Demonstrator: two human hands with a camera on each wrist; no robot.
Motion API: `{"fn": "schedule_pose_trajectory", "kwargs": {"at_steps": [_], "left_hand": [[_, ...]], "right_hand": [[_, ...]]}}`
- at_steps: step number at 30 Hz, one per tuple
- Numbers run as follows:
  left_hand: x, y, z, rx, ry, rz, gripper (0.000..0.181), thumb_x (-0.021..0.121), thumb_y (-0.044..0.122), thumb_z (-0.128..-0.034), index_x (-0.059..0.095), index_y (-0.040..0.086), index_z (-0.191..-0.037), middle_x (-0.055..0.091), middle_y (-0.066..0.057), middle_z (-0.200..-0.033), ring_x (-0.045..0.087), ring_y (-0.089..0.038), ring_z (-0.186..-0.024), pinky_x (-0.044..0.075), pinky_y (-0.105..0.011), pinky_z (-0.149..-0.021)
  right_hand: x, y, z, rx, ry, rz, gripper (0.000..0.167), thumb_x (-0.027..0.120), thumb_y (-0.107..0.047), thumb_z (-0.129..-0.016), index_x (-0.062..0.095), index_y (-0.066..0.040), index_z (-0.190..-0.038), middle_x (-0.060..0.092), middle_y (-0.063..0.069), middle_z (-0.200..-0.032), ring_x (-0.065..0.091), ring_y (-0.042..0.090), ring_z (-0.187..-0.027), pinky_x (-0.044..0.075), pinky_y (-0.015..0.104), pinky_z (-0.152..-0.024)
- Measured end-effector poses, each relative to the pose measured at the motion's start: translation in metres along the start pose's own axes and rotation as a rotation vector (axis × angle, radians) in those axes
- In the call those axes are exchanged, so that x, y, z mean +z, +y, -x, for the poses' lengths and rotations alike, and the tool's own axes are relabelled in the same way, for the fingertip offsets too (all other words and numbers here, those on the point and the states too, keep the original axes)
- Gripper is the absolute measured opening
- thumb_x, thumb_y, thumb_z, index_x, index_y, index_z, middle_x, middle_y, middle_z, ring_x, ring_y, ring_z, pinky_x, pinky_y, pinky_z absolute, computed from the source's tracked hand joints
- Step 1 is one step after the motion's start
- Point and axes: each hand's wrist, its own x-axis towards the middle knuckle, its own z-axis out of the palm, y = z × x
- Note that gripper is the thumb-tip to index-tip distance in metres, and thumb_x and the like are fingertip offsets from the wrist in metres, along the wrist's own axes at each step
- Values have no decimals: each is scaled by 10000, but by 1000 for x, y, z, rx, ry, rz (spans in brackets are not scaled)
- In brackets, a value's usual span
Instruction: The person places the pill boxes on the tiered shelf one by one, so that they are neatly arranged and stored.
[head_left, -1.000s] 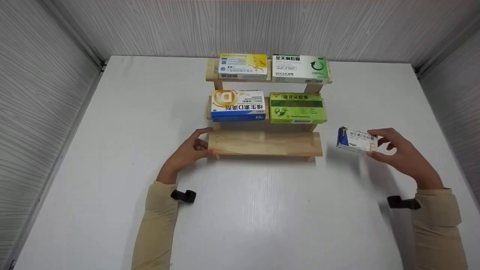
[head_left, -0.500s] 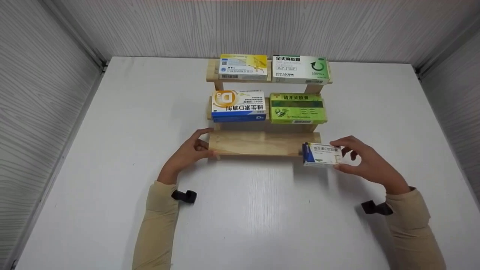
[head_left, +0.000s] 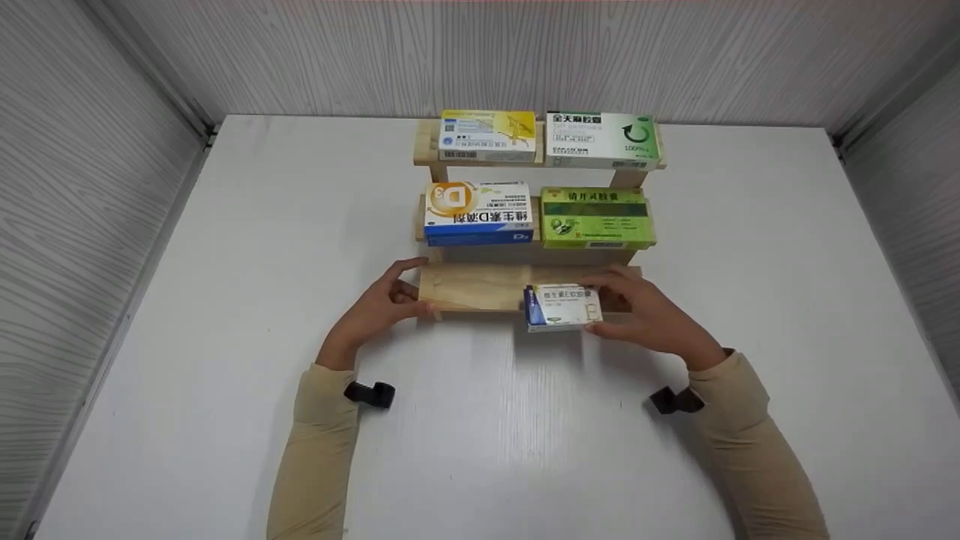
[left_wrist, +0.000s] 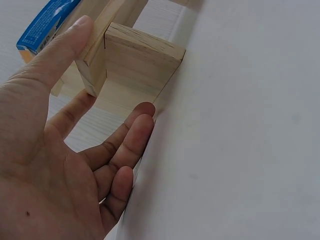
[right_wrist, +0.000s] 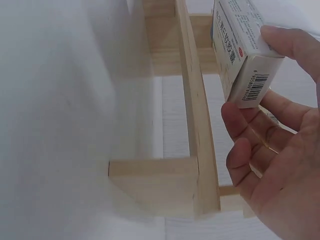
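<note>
In the head view, my right hand (head_left: 649, 315) pinches a white and blue medicine box (head_left: 562, 307) by its right end, over the front edge of the bottom step of a wooden tiered rack (head_left: 472, 285). The right wrist view shows the thumb on one side of the white box (right_wrist: 245, 55) and fingers on the other, its barcode end toward the hand. My left hand (head_left: 375, 307) grips the left end of that bottom step. Seen from the left wrist, thumb and index finger pinch the end of the wooden board (left_wrist: 92, 65); the other fingers are loosely bent beside it.
On the middle tier lie a D3 box (head_left: 480, 214) and a green box (head_left: 596, 217). A yellow and white box (head_left: 487, 135) and a white and green box (head_left: 602, 140) occupy the top tier. The white table (head_left: 510, 450) meets a panelled wall (head_left: 525, 60) behind the rack.
My right hand has carried the white and blue box leftward from beside the rack to over the front of the bottom step. The left hand keeps its grip on the rack's left end.
</note>
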Motion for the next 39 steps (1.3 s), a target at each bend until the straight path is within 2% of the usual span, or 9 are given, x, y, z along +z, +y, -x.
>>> {"fn": "schedule_pose_trajectory", "kwargs": {"at_steps": [7, 21, 23, 25, 27, 30, 32, 33, 39], "left_hand": [[0, 1, 0, 9, 0, 4, 765, 762, 307, -826, 343, 286, -1466, 589, -150, -1122, 528, -219, -947, 414, -326, -808], [0, 1, -2, -46, -11, -20, 785, 755, 346, -830, 313, 323, -1479, 568, -144, -1165, 514, -235, -1002, 391, -336, -846], [0, 4, -1, -59, -13, -20, 784, 747, 323, -841, 301, 312, -1487, 564, -147, -1172, 510, -236, -1006, 388, -338, -847], [0, 14, 4, -73, -18, -20, 768, 733, 287, -857, 301, 277, -1492, 559, -156, -1175, 504, -239, -1012, 383, -336, -852], [0, 20, 8, -81, -23, -15, 763, 722, 266, -867, 293, 261, -1498, 553, -160, -1182, 500, -240, -1017, 381, -337, -857], [0, 17, 7, -72, -23, -16, 766, 725, 291, -864, 293, 274, -1496, 556, -157, -1177, 507, -238, -1010, 384, -333, -862], [0, 6, 2, -59, -19, -9, 786, 742, 326, -846, 294, 308, -1491, 564, -149, -1173, 518, -238, -1003, 391, -341, -862], [0, 0, -2, -54, -15, -10, 797, 752, 348, -834, 297, 324, -1487, 569, -144, -1171, 524, -236, -1000, 396, -344, -863], [1, 2, 0, -36, -18, 1, 823, 775, 365, -808, 305, 320, -1483, 577, -143, -1155, 533, -233, -986, 404, -347, -861]], "right_hand": [[19, -12, -19, -66, 25, 78, 593, 774, -217, -814, 542, -193, -1359, 517, 75, -1231, 486, 252, -1091, 400, 490, -969], [52, -32, -59, -12, 54, 92, 612, 759, -242, -813, 528, -196, -1377, 474, 114, -1315, 475, 264, -1158, 374, 457, -1038], [56, -34, -64, -14, 68, 95, 613, 760, -234, -808, 530, -185, -1374, 467, 113, -1359, 479, 265, -1193, 369, 458, -1061], [60, -36, -69, -25, 82, 95, 609, 762, -223, -805, 535, -172, -1368, 469, 103, -1377, 490, 255, -1193, 377, 445, -1059], [63, -38, -74, -44, 92, 109, 600, 763, -227, -806, 542, -160, -1360, 504, 93, -1320, 518, 232, -1119, 423, 405, -985], [68, -40, -79, -68, 105, 139, 585, 763, -245, -813, 553, -144, -1350, 537, 79, -1239, 527, 205, -1016, 439, 355, -876], [70, -42, -81, -79, 107, 160, 579, 762, -255, -818, 557, -134, -1346, 549, 75, -1213, 526, 199, -989, 437, 344, -840], [71, -42, -82, -75, 107, 161, 576, 762, -254, -818, 559, -137, -1345, 548, 74, -1227, 526, 201, -999, 439, 350, -852], [72, -44, -83, -36, 101, 153, 582, 764, -253, -815, 558, -152, -1350, 531, 69, -1305, 527, 215, -1075, 439, 394, -945]]}}
